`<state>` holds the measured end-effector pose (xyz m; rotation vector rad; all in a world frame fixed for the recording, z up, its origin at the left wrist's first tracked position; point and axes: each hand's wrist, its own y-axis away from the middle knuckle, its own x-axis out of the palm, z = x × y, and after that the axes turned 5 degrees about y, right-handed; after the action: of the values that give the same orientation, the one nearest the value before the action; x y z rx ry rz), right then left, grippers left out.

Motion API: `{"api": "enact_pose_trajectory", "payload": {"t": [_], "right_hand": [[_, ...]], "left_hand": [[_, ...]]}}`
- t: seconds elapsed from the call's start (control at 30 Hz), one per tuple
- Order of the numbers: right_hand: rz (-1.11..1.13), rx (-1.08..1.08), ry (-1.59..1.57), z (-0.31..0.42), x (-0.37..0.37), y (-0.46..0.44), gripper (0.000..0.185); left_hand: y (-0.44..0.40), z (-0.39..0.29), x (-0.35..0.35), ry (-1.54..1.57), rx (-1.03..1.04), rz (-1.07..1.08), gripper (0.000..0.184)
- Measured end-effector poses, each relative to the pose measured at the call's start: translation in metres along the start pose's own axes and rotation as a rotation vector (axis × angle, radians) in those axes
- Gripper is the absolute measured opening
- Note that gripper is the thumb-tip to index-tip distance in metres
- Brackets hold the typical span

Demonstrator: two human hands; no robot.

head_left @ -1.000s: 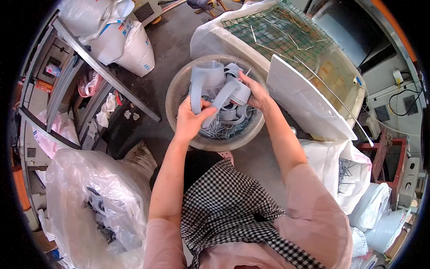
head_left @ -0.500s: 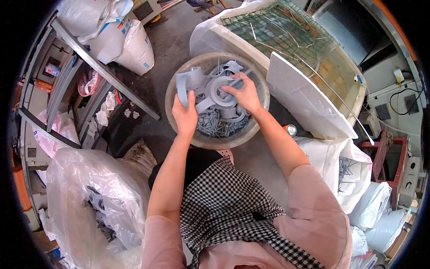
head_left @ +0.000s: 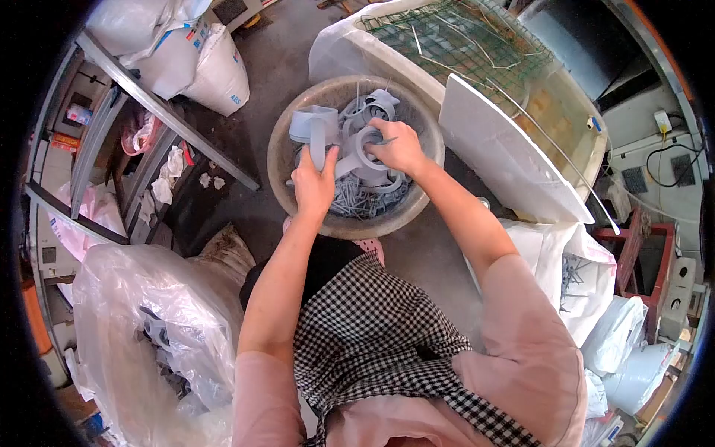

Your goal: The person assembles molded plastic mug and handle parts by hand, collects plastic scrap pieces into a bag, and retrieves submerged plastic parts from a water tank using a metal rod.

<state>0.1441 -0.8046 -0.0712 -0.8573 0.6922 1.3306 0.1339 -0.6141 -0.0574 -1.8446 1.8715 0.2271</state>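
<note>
Well to the left of our fingers, we have a clear plastic bag (head_left: 205,328) holding grey pieces. Beneath our fingers is a round basin (head_left: 280,160). Over it, our left hand (head_left: 314,186) pinches a pale grey cuff piece (head_left: 317,140), its band between thumb and fingers, its wide cuff just beyond the fingertips. Next, our right hand (head_left: 404,151) clamps a grey ring piece (head_left: 360,152) between thumb and fingers; we cannot tell whether the two pieces join. Right of those fingers leans a white board (head_left: 506,153).
</note>
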Motion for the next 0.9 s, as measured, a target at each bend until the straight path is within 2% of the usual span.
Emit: {"api": "enact_pose_trajectory", "payload": {"t": [0.07,0.17,0.2,0.23,0.3,0.33,0.37,0.4,0.43,0.5,0.53,0.57,0.6,0.7,0.77,0.8,0.83,0.87,0.9], "right_hand": [[-0.007,-0.030,0.167,-0.005,0.013,-0.002,0.040],[-0.129,-0.063,0.127,-0.022,0.048,-0.002,0.040],[0.039,-0.040,0.134,-0.023,0.044,-0.003,0.053],[0.049,-0.048,0.137,-0.028,0.045,-0.005,0.053],[0.134,-0.090,-0.293,-0.042,0.048,-0.011,0.083],[0.237,0.012,-0.445,-0.049,0.041,-0.017,0.112],[0.218,0.000,-0.483,-0.059,0.034,-0.016,0.115],[0.260,0.050,-0.578,-0.072,0.035,-0.017,0.115],[0.304,0.100,-0.671,-0.080,0.034,-0.018,0.114],[0.315,0.330,-0.336,-0.101,0.053,-0.011,0.087],[0.312,0.439,-0.111,-0.126,0.088,-0.006,0.074],[0.251,0.349,-0.085,-0.170,0.143,0.003,0.051],[0.409,0.666,-0.061,-0.180,0.172,0.012,0.045],[0.437,1.199,-0.616,-0.193,0.237,0.039,0.044],[0.022,1.486,-0.979,-0.190,0.277,0.056,0.040],[0.031,1.482,-0.984,-0.182,0.270,0.056,0.040],[-0.032,1.491,-0.965,-0.172,0.255,0.053,0.037],[-0.097,1.498,-0.945,-0.166,0.245,0.049,0.033],[-0.093,1.492,-0.948,-0.168,0.239,0.049,0.033]], "left_hand": [[0.004,-0.004,0.002,-0.078,0.053,0.032,0.037],[0.010,-0.004,0.008,-0.258,0.119,0.143,0.039],[0.006,0.002,0.007,-0.214,0.097,0.098,0.037],[0.002,0.008,0.007,-0.170,0.070,0.047,0.036],[-0.007,0.020,0.004,-0.227,0.050,0.021,0.036],[-0.010,0.026,0.002,-0.181,0.013,-0.001,0.036],[-0.011,0.032,0.000,-0.137,-0.026,-0.021,0.035],[-0.013,0.035,0.000,-0.089,-0.106,0.017,0.042],[-0.013,0.034,-0.001,-0.091,-0.117,0.017,0.042],[-0.011,0.031,-0.004,-0.232,-0.084,0.071,0.041],[-0.011,0.029,-0.003,-0.234,-0.100,0.073,0.041],[-0.010,0.026,-0.003,-0.151,-0.083,0.023,0.040],[-0.011,0.025,-0.002,-0.071,-0.066,-0.031,0.039],[-0.018,0.025,-0.005,-0.166,-0.048,-0.097,0.035],[-0.027,0.004,-0.021,0.145,-0.290,-0.179,0.031],[-0.029,0.000,-0.038,0.125,-0.175,-0.242,0.031],[-0.026,-0.042,-0.061,0.186,-0.296,-0.340,0.027],[-0.020,-0.059,-0.088,0.196,-0.284,-0.436,0.022],[-0.011,-0.077,-0.119,-0.151,-0.300,-0.574,0.020]]}}
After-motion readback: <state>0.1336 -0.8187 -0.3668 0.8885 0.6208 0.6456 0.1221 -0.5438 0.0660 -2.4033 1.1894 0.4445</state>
